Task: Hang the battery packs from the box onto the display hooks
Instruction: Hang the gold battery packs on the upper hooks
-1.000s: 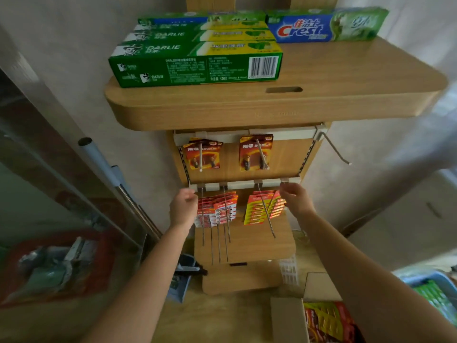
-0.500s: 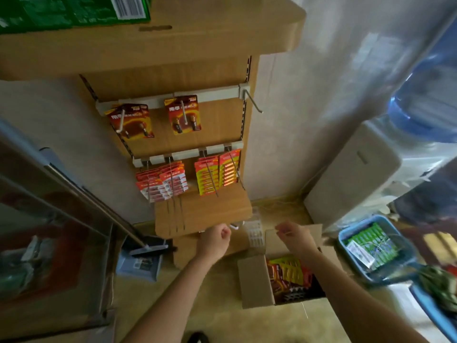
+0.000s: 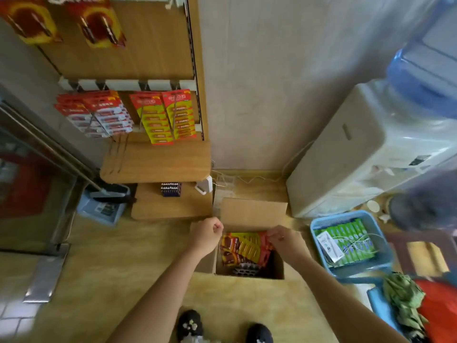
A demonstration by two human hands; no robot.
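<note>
On the yellowish floor (image 3: 118, 258) before the wooden display stand (image 3: 153, 160), an open brown cardboard box (image 3: 252, 210) sat with its flaps spread. Inside it lay the red-and-yellow carded battery packs (image 3: 243, 248), loosely stacked and slanted. My right hand (image 3: 284, 240) was down at the box's right side, its fingers curled over the red edge of the topmost packs, pinching it. My left hand (image 3: 206, 235) hung over the box's left rim, curled into a fist with nothing visible in it. Up on the stand, thin metal hooks (image 3: 103, 128) on the lower white rail (image 3: 118, 84) carried red-and-white packs (image 3: 106, 111) on the left and red-and-yellow hung packs (image 3: 158, 120) on the right. Right of the box stood a light-blue plastic basket (image 3: 319, 225) of green cartons, near a white water dispenser (image 3: 358, 154).
</note>
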